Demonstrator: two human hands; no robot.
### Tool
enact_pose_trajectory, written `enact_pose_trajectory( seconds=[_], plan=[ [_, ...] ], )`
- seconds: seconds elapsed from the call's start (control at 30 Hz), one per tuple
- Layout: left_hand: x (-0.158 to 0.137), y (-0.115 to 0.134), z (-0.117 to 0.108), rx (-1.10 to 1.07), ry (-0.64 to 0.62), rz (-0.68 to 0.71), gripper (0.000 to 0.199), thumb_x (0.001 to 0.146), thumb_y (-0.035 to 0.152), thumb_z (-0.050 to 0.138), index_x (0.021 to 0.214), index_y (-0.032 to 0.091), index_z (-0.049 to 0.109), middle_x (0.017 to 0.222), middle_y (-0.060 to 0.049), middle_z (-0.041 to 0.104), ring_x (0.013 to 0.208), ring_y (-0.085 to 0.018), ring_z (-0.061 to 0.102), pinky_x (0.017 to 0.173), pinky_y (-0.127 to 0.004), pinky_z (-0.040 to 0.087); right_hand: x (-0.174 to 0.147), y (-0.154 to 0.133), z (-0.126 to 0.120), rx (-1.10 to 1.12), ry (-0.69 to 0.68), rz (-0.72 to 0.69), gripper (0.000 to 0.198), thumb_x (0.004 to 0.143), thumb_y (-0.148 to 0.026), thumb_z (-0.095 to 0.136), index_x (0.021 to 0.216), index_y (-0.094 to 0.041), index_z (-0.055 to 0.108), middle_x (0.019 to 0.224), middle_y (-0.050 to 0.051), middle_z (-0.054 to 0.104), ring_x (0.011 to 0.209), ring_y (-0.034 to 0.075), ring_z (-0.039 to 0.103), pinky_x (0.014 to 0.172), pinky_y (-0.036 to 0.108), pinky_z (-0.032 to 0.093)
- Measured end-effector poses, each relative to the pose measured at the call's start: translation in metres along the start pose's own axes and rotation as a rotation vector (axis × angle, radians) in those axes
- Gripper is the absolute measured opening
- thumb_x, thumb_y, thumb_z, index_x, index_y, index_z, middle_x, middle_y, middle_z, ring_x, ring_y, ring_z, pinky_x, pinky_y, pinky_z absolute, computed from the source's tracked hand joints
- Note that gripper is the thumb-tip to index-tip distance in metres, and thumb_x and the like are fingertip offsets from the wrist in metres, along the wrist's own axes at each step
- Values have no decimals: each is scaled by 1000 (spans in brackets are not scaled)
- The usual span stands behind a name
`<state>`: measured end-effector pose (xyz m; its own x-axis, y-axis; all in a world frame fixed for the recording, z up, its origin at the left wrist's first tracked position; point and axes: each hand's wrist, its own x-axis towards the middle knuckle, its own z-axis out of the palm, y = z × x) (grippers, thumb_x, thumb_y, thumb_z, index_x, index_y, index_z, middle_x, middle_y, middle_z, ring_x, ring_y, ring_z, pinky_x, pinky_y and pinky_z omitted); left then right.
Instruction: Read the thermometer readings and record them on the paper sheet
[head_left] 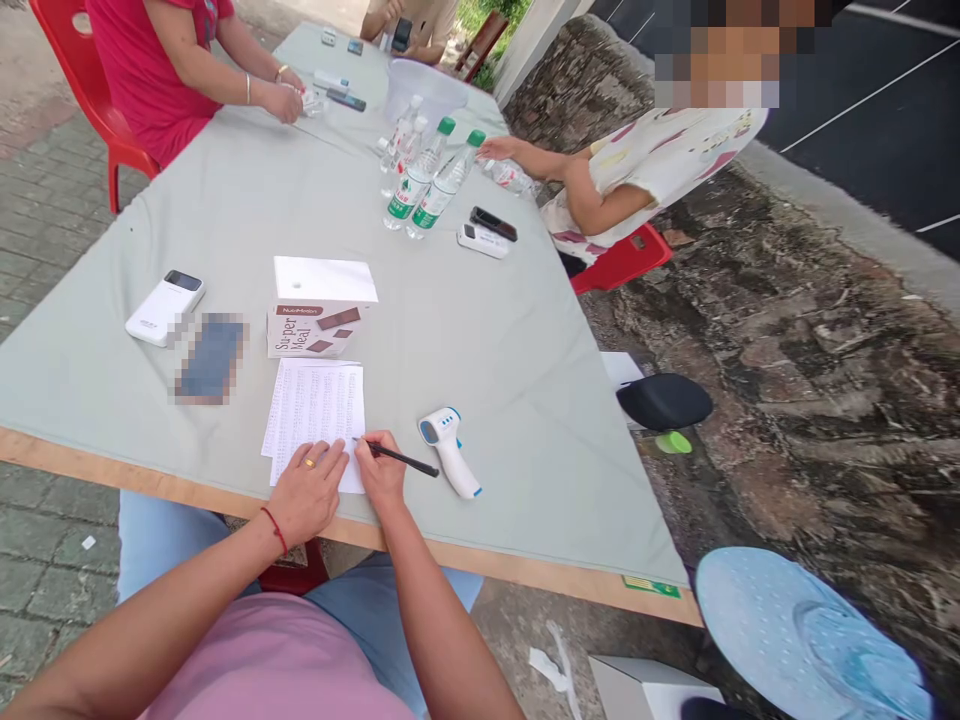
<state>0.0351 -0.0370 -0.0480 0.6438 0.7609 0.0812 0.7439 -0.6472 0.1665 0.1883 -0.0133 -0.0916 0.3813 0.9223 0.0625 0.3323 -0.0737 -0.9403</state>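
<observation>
Sheets of paper [319, 400] covered in columns of small writing lie near the table's front edge. My left hand [309, 490] rests flat on their lower part, fingers stretched out, a ring on one finger. In my right hand [381, 475] a black pen [405, 459] is gripped, its tip at the right side of the paper. A white and blue infrared thermometer [450, 450] lies to the right of that hand. Just behind the papers stands a box [319, 330] printed "Super Meal", its white lid flap raised.
A white power bank [165, 307] and a blurred-out phone [211, 358] lie at left. Water bottles [431, 185] stand mid-table, before a translucent basin [424, 88]. Another power bank [482, 241] lies at right. Several people sit around the table. A light blue hat [802, 630] is at lower right.
</observation>
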Motion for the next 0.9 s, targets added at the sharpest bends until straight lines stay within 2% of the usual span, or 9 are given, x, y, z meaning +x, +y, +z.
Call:
enact_pose_trajectory(
  seconds=[0.1,0.17,0.27,0.37,0.53,0.63,0.7,0.83,0.9],
  plan=[
    [0,0,0,0,0,1,45,90,20,41,133,14,48,146,-9,43,124,-26,43,106,-42,31,-2,1,0,-19,15,-19,10,71,-31,54,68,-22,51,59,-4,51,58,15,47,59,29,41],
    [1,0,-1,-5,4,2,44,89,20,41,133,13,48,145,-9,44,124,-26,43,106,-42,32,-3,2,-1,-43,84,-42,12,75,-33,53,72,-22,52,64,-3,54,61,16,49,62,30,42],
    [2,0,-1,-43,31,-3,41,88,18,43,129,14,50,142,-10,46,121,-26,44,104,-43,33,-1,2,-1,-109,182,-162,20,85,-36,44,89,-21,57,83,4,60,78,19,55,74,33,44],
    [0,-3,-1,-185,89,-40,29,86,14,45,112,15,57,125,-11,55,113,-24,48,100,-41,38,12,-3,3,-245,154,-247,28,89,-33,37,102,-20,58,96,9,61,91,23,57,82,37,42],
    [-13,-17,-5,-552,314,-185,16,84,12,45,95,18,55,99,-8,56,97,-20,52,88,-37,45,43,-29,20,-602,-38,-34,32,86,-15,40,113,-16,57,101,13,64,99,25,57,85,36,39],
    [-14,-41,-11,-670,380,-263,15,83,15,47,96,20,54,98,-6,56,95,-20,52,86,-38,46,50,-44,27,-740,-158,74,34,85,-15,43,117,-14,56,105,13,64,99,24,58,84,34,39],
    [-5,-65,-17,-718,404,-334,17,82,19,50,99,20,54,101,-6,56,97,-21,53,86,-38,46,49,-47,23,-729,-172,59,39,86,-18,43,123,-15,54,103,11,64,96,24,59,83,33,40],
    [36,-127,-32,-858,461,-548,54,74,34,67,122,18,47,124,-13,48,108,-25,53,89,-42,47,42,-29,-15,-690,17,-27,49,85,-27,43,132,-15,46,111,12,60,103,25,56,89,37,39],
    [63,-155,-39,-925,494,-595,78,66,38,76,132,18,40,139,-17,38,123,-31,45,99,-45,41,40,-16,-45,-779,136,37,55,83,-36,50,133,-15,45,121,16,55,115,30,49,93,41,37]
  ],
)
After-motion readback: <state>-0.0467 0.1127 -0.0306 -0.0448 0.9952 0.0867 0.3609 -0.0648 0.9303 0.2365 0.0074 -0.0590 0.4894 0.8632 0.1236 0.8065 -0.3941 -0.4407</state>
